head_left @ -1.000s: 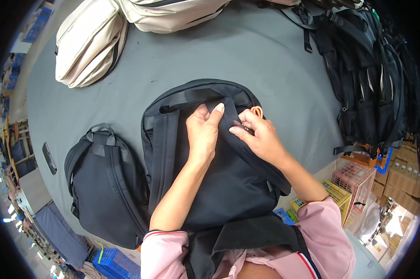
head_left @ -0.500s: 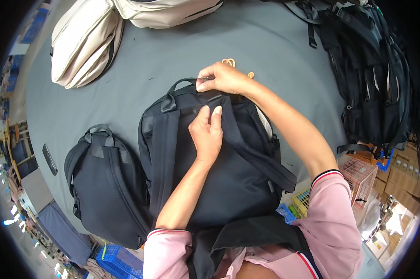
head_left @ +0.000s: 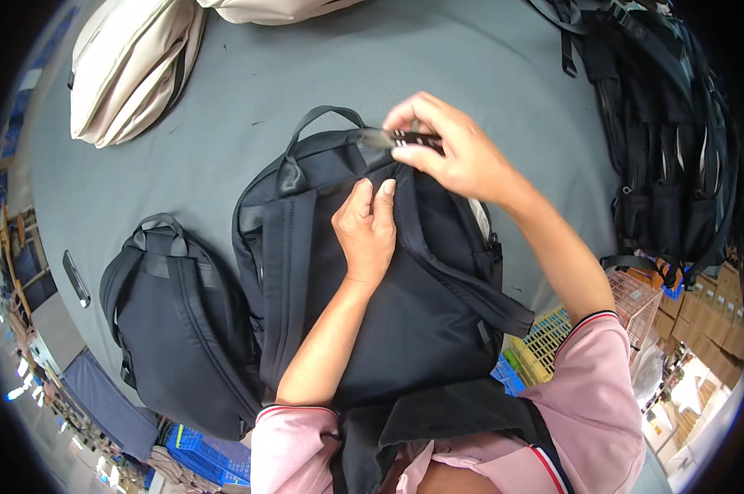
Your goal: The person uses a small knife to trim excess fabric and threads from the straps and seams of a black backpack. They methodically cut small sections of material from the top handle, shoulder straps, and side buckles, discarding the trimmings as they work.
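far left, toward eight o'clock, bright lights in a blurred, crowded workroom. at nine, near the rim of a grey table covering, a dark phone lying flat. past the edge at eight, a blue-grey cloth. up at ten, a cream backpack. back down at eight, a small black backpack, just beside a bigger one. at seven, off the surface, a blue crate. on the covering, matte and faintly creased, a few dark specks. at eleven, cut by the upper rim, a second cream bag.

at centre, lying with straps upward and top toward twelve, a large black backpack. on the back panel near a strap root, the left hand, with thumb and forefinger slightly parted; cannot tell if pinching any fabric. between one and two, over the top edge, the right hand, closed around a dark-handled tool with a pale, blurred end toward nine.

beyond the table edge at four, a yellow crate. toward three, a pink crate. between two and three, piled on the covering, black bags. far right, below three, stacked cardboard boxes.
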{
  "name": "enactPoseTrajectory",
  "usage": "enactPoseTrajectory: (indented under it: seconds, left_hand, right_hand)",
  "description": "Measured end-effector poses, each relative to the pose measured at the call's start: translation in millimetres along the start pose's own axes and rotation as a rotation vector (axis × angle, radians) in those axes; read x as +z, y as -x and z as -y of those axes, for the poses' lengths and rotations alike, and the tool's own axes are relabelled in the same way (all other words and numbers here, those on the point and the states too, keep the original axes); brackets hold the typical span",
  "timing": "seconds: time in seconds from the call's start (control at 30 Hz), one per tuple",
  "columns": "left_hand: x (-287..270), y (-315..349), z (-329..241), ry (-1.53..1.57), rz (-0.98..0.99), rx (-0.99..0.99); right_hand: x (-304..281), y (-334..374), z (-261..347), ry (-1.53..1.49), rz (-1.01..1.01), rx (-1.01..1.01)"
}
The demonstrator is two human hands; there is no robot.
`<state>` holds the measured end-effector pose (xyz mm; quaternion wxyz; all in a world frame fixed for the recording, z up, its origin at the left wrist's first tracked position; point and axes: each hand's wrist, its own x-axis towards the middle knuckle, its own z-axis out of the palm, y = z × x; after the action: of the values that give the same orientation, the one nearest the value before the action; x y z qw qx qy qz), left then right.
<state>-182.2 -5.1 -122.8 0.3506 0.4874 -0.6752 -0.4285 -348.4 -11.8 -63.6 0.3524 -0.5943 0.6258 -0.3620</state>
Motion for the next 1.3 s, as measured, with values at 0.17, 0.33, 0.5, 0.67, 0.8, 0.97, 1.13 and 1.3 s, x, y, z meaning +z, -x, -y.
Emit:
enactPoseTrajectory:
  seconds: [0.17, 0.33, 0.5, 0.67, 0.8, 0.97, 1.13, 1.3]
  left_hand:
    - [1.2, -0.2, 0.4, 0.049, 0.003, -0.015]
    - [2.4, 1.4, 5.6, 0.074, 0.003, -0.045]
    - [2.1, 1.2, 2.5, 0.074, -0.007, -0.045]
    - [2.8, 1.2, 4.1, 0.059, 0.003, -0.047]
    - [1.8, 1.1, 3.5, 0.075, 0.007, -0.032]
    - [1.0, -0.4, -2.4, 0.084, 0.01, -0.038]
    - [-0.6, -0.1, -3.9, 0.054, 0.023, -0.053]
    - [0.6, 1.2, 1.4, 0.045, 0.019, -0.054]
  right_hand:
    - [-0.7, 31.6, -2.0, 0.112, -0.015, 0.019]
    - [7.8, 35.1, -7.1, 0.132, -0.061, 0.021]
    - [9.1, 35.2, -12.4, 0.099, -0.067, -0.004]
    - [11.2, 33.7, -16.7, 0.039, -0.065, -0.014]
    - [11.7, 32.1, -17.3, 0.03, -0.066, -0.013]
    - [11.9, 30.5, -19.0, 0.028, -0.065, -0.041]
    - [8.3, 28.2, -19.4, -0.005, -0.026, -0.026]
    - [4.8, 24.1, -22.6, -0.033, 0.018, -0.038]
